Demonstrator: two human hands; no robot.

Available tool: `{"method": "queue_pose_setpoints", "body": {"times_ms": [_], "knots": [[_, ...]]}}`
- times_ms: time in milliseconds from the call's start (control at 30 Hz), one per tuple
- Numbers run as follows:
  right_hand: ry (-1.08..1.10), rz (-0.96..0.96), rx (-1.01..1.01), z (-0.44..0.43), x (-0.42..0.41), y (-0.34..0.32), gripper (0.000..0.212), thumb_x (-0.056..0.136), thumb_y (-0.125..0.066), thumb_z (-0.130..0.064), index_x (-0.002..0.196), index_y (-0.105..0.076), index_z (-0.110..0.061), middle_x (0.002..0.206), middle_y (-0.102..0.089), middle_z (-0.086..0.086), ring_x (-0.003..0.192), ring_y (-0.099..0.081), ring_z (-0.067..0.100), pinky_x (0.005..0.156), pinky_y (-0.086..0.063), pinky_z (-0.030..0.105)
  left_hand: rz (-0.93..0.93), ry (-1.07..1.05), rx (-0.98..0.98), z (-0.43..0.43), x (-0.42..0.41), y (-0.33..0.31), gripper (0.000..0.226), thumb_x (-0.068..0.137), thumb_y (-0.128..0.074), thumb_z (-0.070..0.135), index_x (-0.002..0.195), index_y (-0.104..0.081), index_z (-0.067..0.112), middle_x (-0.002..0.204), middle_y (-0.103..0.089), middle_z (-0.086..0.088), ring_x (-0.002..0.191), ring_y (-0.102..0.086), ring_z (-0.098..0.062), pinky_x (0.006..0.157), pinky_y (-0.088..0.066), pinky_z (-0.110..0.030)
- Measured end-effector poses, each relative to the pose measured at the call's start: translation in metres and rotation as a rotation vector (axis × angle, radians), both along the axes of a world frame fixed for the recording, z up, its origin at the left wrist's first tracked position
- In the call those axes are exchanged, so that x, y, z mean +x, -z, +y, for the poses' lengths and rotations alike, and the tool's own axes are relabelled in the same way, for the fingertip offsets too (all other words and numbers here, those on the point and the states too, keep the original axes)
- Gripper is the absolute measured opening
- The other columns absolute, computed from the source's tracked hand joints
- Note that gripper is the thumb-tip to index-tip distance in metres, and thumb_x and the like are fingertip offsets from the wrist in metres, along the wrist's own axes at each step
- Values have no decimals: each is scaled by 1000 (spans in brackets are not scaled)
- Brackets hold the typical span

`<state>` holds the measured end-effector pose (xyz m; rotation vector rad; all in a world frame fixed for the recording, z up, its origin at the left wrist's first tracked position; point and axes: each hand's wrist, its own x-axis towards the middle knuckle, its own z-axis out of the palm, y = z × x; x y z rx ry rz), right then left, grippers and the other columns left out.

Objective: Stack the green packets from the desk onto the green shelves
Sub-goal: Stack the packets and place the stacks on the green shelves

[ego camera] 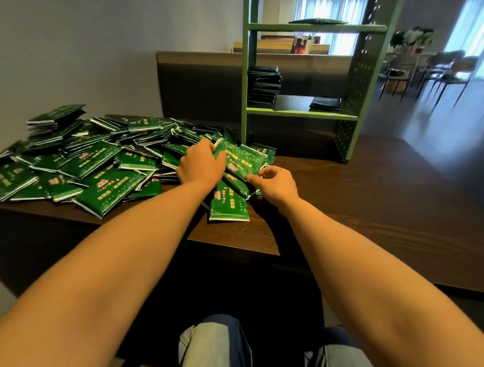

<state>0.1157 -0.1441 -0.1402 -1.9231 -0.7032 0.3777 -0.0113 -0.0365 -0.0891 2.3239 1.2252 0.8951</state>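
**A:** Centre of the frame: what do the two hands hold?

**B:** The left hand (201, 165) lies over the left edge of a bundle of green packets (242, 160), with its fingers curled round that edge. The right hand (275, 182) pinches the bundle's near right edge between thumb and bent fingers. The bundle is tilted, low over the dark wooden desk (375, 208), at the right end of the pile.

**A:** And the other packets on the desk?

**B:** A loose pile of green packets (95, 157) covers the left half of the desk. The packets overlap at all angles and many show silver edges. A single packet (228, 208) lies flat just below the hands, partly under the bundle.

**A:** What is printed on them?

**B:** Each face carries yellow characters, a pink-red emblem and a pale scrollwork border. The characters are too small and blurred to read, and no brand can be made out.

**A:** Upper centre: the shelving?

**B:** The green shelves (301, 113) stand on the desk directly behind the hands. On the lower shelf a tall stack (263, 85) sits at the left against the post, and a low stack (325, 103) sits at the right. Both are in shadow and look dark. A thin layer of packets (316, 21) lies on the upper shelf. A perforated side panel (357, 91) closes the unit on the right.

**A:** And the edges of the frame?

**B:** A brown partition (201, 81) stands behind the desk. Chairs (446, 68) stand at upper right near bright windows. The person's knees (211, 348), in jeans, show at bottom centre.
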Motion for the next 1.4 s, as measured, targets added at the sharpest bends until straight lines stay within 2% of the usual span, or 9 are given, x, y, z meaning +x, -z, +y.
{"method": "queue_pose_setpoints", "body": {"times_ms": [167,267,367,500,600,700,867,1000,1400], "knots": [[-56,95,155,-9,1,0,33,83,-86,-34,73,-58,-20,69,-59,-4,61,-52,10,57,-43,28,-334,109,3,-2,13,-7,15,91,-60,13,105,-64,15,90,-60,2,80,-55,-17,68,-42,-25],[-27,347,288,-23,3,-12,33,91,-76,-44,97,-62,-14,85,-63,2,66,-57,12,52,-44,25,-533,178,-125,-7,22,-16,16,89,-59,4,100,-65,15,83,-57,5,76,-54,-12,64,-45,-20],[-20,605,418,-30,17,-26,43,94,-71,-48,119,-64,-14,107,-75,8,81,-71,17,63,-55,28,-619,281,-319,-8,33,-21,20,87,-59,-1,92,-63,18,81,-58,0,75,-59,-17,71,-57,-41],[-103,671,372,-33,32,-34,42,92,-75,-41,122,-71,-12,112,-77,9,104,-73,23,92,-59,39,-601,368,-441,-19,45,-22,19,88,-62,-3,99,-64,12,82,-60,-3,77,-60,-18,75,-59,-40],[-199,687,282,-35,30,-34,32,96,-70,-27,122,-70,-7,108,-76,11,95,-73,24,84,-60,37,-551,401,-464,-29,50,-18,19,87,-66,4,102,-60,15,76,-60,-2,76,-60,-20,75,-58,-42],[-77,556,317,-31,28,-21,11,98,-66,-12,106,-72,-8,102,-76,13,81,-73,21,72,-61,34,-391,287,-253,-28,46,-12,16,90,-64,26,103,-54,23,76,-65,0,83,-63,-24,80,-55,-42],[83,284,369,-30,30,-1,16,100,-62,-14,90,-71,-22,100,-76,4,96,-74,23,93,-59,43,99,83,141,-18,25,5,36,92,-59,40,119,-47,19,115,-55,-4,101,-56,-29,79,-38,-40],[109,249,383,-30,30,-1,17,101,-59,-18,89,-69,-26,111,-76,4,106,-72,26,101,-55,49,263,68,209,-15,18,18,48,93,-59,47,124,-43,15,127,-46,-11,105,-58,-37,75,-34,-42],[94,385,435,-37,27,-6,14,100,-60,-17,93,-71,-14,90,-77,4,89,-74,24,84,-59,41,-138,201,204,-27,22,20,34,89,-57,1,118,-56,19,126,-43,-5,78,-56,-27,57,-36,-31]]}}
